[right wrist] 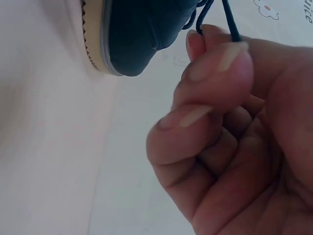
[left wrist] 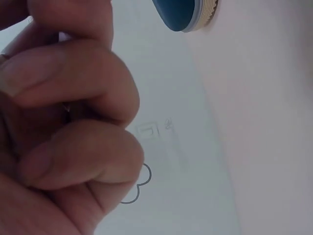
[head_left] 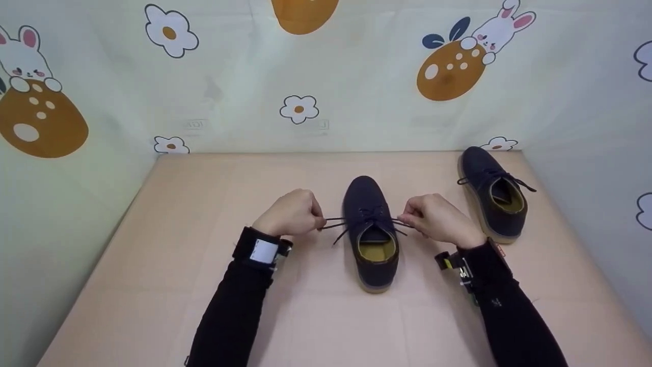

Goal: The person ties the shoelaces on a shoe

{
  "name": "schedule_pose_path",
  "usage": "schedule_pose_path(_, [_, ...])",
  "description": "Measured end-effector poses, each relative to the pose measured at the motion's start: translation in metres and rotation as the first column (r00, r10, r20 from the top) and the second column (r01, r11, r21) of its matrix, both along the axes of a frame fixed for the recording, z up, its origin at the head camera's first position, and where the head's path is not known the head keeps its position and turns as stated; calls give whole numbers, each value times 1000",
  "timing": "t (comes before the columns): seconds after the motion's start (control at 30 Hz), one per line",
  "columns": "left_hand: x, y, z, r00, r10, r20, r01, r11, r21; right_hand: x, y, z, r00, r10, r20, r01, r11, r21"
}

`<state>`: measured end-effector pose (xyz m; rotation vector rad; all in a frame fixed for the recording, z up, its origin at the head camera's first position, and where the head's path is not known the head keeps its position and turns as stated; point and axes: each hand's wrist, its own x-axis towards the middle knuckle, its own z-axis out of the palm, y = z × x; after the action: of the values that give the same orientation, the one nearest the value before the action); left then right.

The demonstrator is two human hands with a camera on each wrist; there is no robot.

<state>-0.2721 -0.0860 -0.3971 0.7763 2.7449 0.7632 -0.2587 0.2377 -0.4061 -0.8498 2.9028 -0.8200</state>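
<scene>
A dark navy lace-up shoe (head_left: 362,192) stands on the table with its toe pointing away and its tan insole showing. To its left, my left hand (head_left: 294,213) pinches a loop of the dark shoelace (head_left: 334,219) between thumb and fingers, drawn out sideways. On the other side my right hand (head_left: 435,218) pinches the opposite lace loop. Loose lace ends hang beside both loops. The right wrist view shows the lace (right wrist: 231,20) running into my fingertips, near the shoe's side (right wrist: 137,34). In the left wrist view, curled fingers (left wrist: 93,152) hide the pinch.
A matching navy shoe (head_left: 476,163), its laces tied in a bow, stands at the back right, beyond my right wrist. The table (head_left: 204,178) has a pale pinkish cover. Patterned fabric walls (head_left: 239,76) with rabbits and flowers enclose its back and sides.
</scene>
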Motion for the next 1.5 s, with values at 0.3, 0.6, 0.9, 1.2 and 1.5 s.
schedule_pose_path(0.3, [-2,1,-1,999,33,-23,-34,999,-17,-1,-1,-3,998,-61,-3,61,998,-19])
schedule_pose_path(0.6, [13,11,13,996,70,49,-71,997,11,13,7,24,971,-237,39,239,969,-60])
schedule_pose_path(0.9, [39,56,-10,996,94,8,-94,996,-4,33,-6,4,953,-85,292,111,991,-73])
schedule_pose_path(1.2, [37,67,-30,971,237,16,-235,952,196,30,-34,-18,932,-78,355,169,957,-235])
schedule_pose_path(1.5, [-6,53,-20,931,363,-36,-348,914,208,-13,-66,-11,949,-140,283,213,946,-246])
